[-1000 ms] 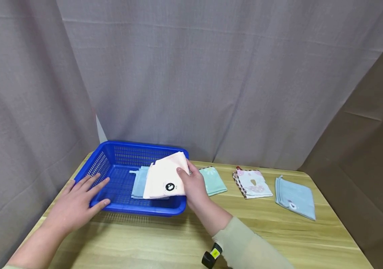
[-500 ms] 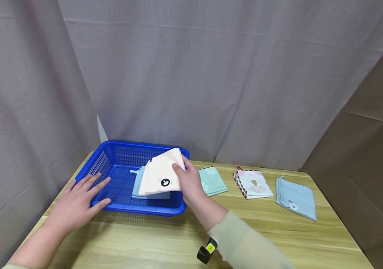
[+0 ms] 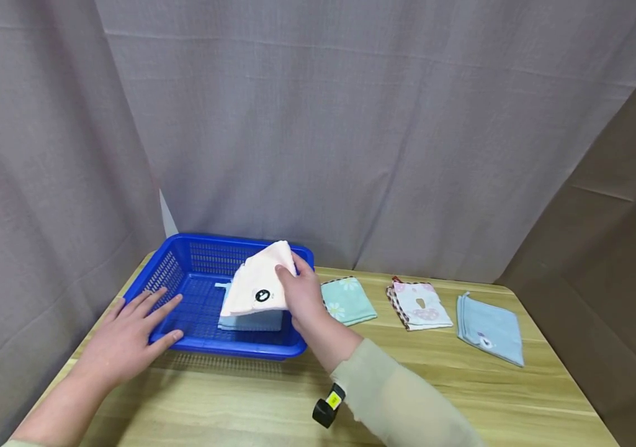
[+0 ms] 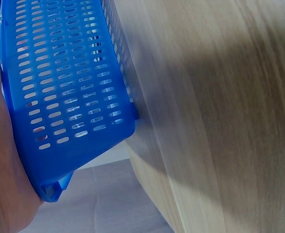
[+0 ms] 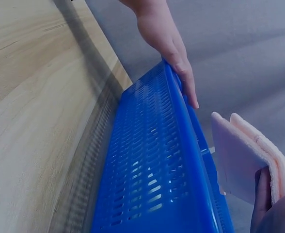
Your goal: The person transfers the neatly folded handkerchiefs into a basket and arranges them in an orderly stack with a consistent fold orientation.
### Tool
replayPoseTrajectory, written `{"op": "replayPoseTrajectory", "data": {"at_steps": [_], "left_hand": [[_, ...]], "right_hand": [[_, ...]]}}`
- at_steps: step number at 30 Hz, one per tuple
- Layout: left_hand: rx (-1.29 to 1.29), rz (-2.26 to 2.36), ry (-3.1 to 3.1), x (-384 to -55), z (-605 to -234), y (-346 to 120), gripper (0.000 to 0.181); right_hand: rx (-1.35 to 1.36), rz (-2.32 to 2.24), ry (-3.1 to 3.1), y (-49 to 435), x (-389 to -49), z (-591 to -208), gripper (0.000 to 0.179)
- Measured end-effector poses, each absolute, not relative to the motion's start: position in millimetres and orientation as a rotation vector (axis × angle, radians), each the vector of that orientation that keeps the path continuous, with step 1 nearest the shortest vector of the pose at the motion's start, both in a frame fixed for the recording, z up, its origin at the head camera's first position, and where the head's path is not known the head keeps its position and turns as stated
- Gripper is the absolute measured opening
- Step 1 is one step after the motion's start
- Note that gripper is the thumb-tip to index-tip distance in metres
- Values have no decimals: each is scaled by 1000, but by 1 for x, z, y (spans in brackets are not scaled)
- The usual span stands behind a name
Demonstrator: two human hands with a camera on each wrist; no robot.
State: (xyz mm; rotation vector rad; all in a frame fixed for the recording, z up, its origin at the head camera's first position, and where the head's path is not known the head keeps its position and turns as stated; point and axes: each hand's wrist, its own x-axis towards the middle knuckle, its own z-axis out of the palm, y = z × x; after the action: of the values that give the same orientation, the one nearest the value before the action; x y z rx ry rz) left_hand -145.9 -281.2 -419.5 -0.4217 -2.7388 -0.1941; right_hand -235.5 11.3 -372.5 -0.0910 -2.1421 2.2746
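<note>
My right hand pinches a folded pale pink towel with a round black-and-white patch, thumb on top and fingers beneath. The towel hangs over the right part of a blue plastic basket. In the right wrist view the folded layers of the pink towel stand above the basket's rim. Below it, a folded light blue towel lies in the basket, partly covered. My left hand rests on the basket's left front corner with fingers spread and straight; the left wrist view shows it along the rim.
To the right of the basket lie a folded mint green towel, a white and pink patterned towel and another light blue towel. Grey curtain hangs behind the wooden table, and a brown panel stands at the right.
My right hand has moved left with the pink towel, further over the basket and slightly up, uncovering more of the mint green towel. The left hand has stayed on the basket.
</note>
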Motion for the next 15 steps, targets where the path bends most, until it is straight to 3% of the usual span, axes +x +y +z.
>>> {"op": "replayPoseTrajectory", "data": {"at_steps": [15], "left_hand": [[-412, -192, -2751, -145, -420, -281, 65]], "right_hand": [[-110, 2147, -2223, -1, -244, -379, 49]]}}
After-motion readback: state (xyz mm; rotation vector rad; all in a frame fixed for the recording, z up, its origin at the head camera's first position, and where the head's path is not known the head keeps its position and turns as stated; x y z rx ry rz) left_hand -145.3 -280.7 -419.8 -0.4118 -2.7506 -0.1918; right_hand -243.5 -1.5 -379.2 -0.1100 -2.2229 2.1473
